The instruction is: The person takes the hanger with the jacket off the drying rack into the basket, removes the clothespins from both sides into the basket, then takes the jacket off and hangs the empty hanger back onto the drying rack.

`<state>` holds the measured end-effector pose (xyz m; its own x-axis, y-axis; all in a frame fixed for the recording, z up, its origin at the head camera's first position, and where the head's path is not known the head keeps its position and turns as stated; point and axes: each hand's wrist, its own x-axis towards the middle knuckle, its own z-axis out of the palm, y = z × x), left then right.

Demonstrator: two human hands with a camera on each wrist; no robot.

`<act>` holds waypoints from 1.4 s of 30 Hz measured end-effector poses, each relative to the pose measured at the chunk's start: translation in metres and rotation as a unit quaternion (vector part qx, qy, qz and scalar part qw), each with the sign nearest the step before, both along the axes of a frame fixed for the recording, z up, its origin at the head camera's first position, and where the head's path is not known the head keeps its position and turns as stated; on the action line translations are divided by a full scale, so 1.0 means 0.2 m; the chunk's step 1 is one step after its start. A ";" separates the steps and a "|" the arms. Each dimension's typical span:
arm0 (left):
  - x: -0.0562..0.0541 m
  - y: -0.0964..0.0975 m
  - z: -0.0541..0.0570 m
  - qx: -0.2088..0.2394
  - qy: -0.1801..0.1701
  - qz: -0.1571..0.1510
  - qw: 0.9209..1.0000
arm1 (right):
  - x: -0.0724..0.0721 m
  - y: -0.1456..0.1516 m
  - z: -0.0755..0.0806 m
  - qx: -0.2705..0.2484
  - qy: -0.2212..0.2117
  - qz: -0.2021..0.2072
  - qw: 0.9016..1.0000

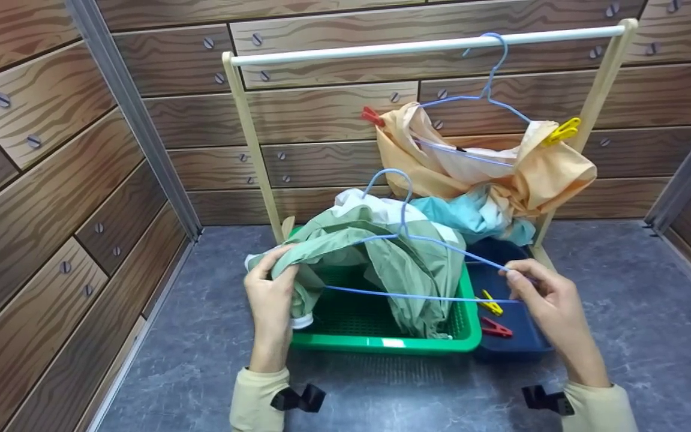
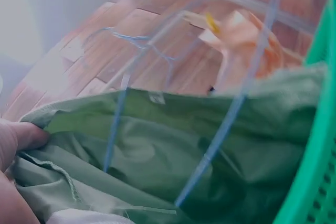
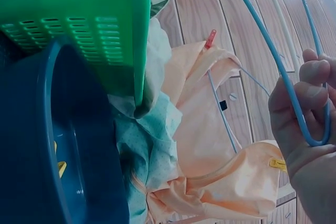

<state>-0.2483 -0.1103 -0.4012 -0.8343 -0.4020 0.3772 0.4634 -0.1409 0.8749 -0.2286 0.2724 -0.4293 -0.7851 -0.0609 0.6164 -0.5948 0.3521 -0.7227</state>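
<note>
My left hand [image 1: 270, 312] grips the edge of a green garment [image 1: 345, 231] with white trim, which drapes over the green basket [image 1: 381, 343]. A blue hanger [image 1: 405, 294] reaches into the garment at its left end, hook upward. At the hanger's right corner, my right hand [image 1: 549, 306] pinches the wire with thumb and fingers. In the left wrist view, the hanger's two wires run down into the garment's opening, past its edge [image 2: 157, 98]. The right wrist view shows fingers [image 3: 310, 95] curled round the hanger's bent end [image 3: 315, 141].
A rack with a white rail [image 1: 351, 53] stands behind the basket. From it hangs an orange garment [image 1: 537, 180] on another blue hanger, with red and yellow clothespins at its sides. A dark blue bin [image 1: 531, 345] right of the basket holds clothespins [image 1: 495, 327]; teal cloth [image 1: 465, 216] lies behind.
</note>
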 end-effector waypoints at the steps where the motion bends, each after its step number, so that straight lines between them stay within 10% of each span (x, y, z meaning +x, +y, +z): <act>1: 0.00 -0.01 0.00 0.026 -0.015 -0.004 1.000 | 0.00 0.00 0.00 0.002 0.001 -0.003 1.000; 8: -0.03 -0.14 0.01 0.137 -0.060 -0.060 0.987 | -0.01 0.04 -0.01 -0.026 -0.030 -0.052 0.998; 17: -0.01 -0.27 0.01 -0.075 0.013 -0.084 0.993 | -0.02 0.04 -0.03 -0.027 -0.033 -0.048 0.998; 20: 0.00 -0.27 0.01 -0.208 0.088 -0.061 0.972 | -0.02 0.04 -0.03 -0.032 -0.035 -0.045 0.998; 23: 0.01 -0.25 0.01 -0.327 0.157 -0.027 0.931 | -0.02 0.03 -0.03 -0.036 -0.038 -0.041 0.998; 26: 0.01 -0.23 0.02 -0.363 0.182 -0.018 0.914 | -0.01 0.03 -0.03 -0.039 -0.039 -0.037 0.998; 34: 0.00 -0.25 0.00 -0.232 0.095 -0.083 0.964 | -0.02 0.04 -0.02 -0.028 -0.014 -0.006 0.999; 42: -0.08 -0.28 -0.08 -0.122 0.057 -0.142 0.981 | -0.02 0.04 -0.02 -0.028 -0.013 0.002 1.000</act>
